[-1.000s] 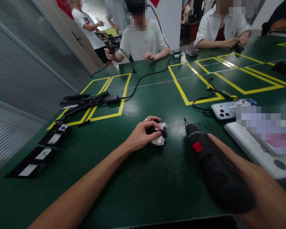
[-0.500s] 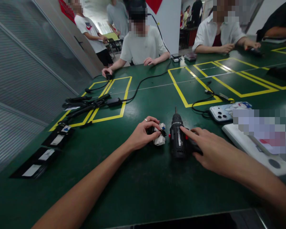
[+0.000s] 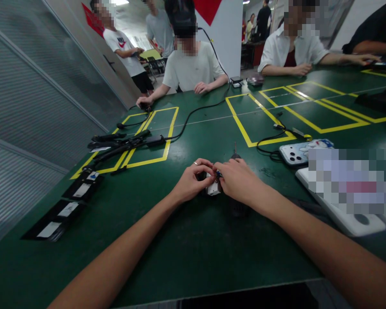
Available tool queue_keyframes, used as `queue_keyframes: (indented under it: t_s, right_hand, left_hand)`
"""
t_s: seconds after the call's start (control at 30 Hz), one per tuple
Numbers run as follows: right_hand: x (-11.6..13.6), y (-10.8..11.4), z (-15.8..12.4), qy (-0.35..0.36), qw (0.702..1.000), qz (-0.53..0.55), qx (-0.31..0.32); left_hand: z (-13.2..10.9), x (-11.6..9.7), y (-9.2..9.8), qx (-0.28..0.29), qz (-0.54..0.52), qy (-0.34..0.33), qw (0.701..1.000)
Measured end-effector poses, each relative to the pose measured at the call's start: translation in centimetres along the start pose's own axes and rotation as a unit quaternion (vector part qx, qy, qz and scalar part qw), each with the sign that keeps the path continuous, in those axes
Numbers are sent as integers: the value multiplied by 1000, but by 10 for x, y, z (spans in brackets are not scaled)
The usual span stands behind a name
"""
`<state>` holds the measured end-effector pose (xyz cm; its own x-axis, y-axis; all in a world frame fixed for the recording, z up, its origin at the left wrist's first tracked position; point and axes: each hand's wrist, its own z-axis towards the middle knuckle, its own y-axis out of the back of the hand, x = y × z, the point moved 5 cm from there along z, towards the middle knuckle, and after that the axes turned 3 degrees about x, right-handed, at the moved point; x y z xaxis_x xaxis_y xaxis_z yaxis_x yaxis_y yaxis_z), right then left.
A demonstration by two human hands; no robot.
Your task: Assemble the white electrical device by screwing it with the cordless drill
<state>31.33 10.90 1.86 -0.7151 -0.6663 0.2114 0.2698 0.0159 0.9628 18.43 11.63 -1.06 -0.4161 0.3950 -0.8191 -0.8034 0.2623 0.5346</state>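
**Both hands close on a small white part at the table's middle**

The left hand [image 3: 189, 185] and right hand [image 3: 236, 180] meet over a small white part [image 3: 213, 189] that sits on the green table [image 3: 186, 249], straight ahead of the person. The left fingers curl around its left side, thumb and forefinger pinched on it, seemingly to keep it from sliding. The right hand comes in from the other side, fingertips together on the top edge where a blue bit [image 3: 218, 174] shows; whether they grip it or only touch it is hard to tell. A ring [image 3: 195, 162] sits on one left finger.

The driver [image 3: 235, 155] lies on the table under the right hand and wrist, mostly hidden; only its bit end pokes out beyond the knuckles. Neither hand holds it, and it lies within easy reach.

To the right, a phone [image 3: 297, 152] lies camera-side up beside a cable [image 3: 270, 141], with a white tray [image 3: 341, 214] nearer the person. To the left, black tools [image 3: 122, 140] rest across a yellow-taped box, and labelled black packets [image 3: 64, 210] line the table edge. Other people sit at the far side, their hands on the table, well apart from this work.
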Motion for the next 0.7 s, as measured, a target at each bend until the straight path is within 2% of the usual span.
queue_keyframes:
  t_s: [0.27,0.43,0.6,0.7]
  right_hand:
    - [-8,-6,-5,-21,996,59,-66]
    - [-10,-4,-10,-43,986,116,-112]
    - [-9,5,-13,7,953,235,-190]
    - [-5,9,-14,49,937,275,-210]
  left_hand:
    - [0,2,0,8,0,11,1000]
    - [-1,5,0,6,-48,25,999]
    - [0,-2,8,-56,-88,12,995]
    - [0,-10,11,-62,-82,-5,995]
